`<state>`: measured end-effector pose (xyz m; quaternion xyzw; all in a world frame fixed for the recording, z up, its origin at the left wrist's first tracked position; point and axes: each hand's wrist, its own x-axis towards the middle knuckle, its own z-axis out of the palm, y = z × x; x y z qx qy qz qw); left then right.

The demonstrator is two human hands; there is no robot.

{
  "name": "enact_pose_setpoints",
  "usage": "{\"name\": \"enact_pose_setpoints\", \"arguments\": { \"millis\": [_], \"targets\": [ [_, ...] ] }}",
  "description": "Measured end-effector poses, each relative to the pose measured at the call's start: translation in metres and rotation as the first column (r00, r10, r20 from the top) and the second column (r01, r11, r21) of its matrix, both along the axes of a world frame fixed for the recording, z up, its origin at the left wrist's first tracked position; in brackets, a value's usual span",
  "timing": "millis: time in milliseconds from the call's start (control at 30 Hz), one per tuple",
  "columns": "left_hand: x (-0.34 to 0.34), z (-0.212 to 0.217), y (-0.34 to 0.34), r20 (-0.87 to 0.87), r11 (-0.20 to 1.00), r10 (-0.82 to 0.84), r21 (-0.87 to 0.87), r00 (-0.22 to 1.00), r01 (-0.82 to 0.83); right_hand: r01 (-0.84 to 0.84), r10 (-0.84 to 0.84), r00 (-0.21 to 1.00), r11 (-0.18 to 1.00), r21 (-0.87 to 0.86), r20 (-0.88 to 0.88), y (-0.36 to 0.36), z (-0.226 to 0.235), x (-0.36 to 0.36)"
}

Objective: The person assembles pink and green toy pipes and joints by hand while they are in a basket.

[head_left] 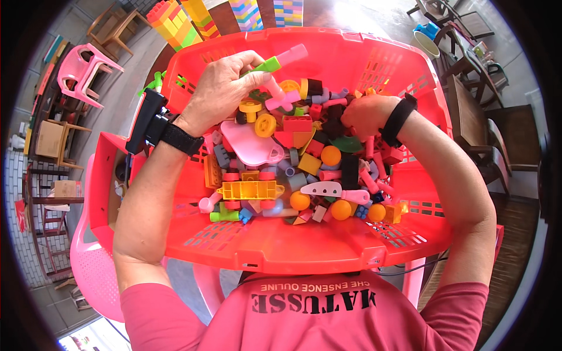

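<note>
Steady the pink-and-green tube pinched in the nearly closed left hand, sifting toys gently below the right hand, too hidden to tell its opening or grip.

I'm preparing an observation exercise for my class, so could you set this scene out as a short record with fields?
Container: red plastic basket with slotted openings, in front of the person
Left hand: raised over the basket, gripping a pink-and-green plastic piece
Right hand: down among the toys at the basket's right side; fingertips hidden, so any hold is unclear
Toys in basket: pink board, yellow wheeled frame, toy knife, orange balls, many mixed blocks
Beyond basket: stacked coloured blocks
</note>
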<state>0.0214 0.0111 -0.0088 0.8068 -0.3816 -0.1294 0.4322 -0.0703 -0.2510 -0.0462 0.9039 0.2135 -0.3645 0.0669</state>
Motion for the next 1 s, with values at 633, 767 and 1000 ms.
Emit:
{"name": "enact_pose_setpoints", "arguments": {
  "millis": [633,767,1000],
  "targets": [
    [-0.011,0.016,-0.003,-0.522,0.960,-0.046,-0.258,0.851,-0.106,-0.079,0.105,0.901,0.994,-0.077,0.422,0.004,-0.020,-0.015],
    [-0.009,0.012,0.000,-0.475,0.962,-0.076,-0.265,0.877,-0.060,-0.088,0.092,0.926,0.996,-0.029,0.366,-0.002,-0.022,-0.011],
    [-0.002,0.010,0.001,-0.487,0.930,-0.074,-0.349,0.870,-0.116,0.097,-0.170,0.941,0.964,0.248,0.294,-0.015,-0.030,0.004]
  ]
}}
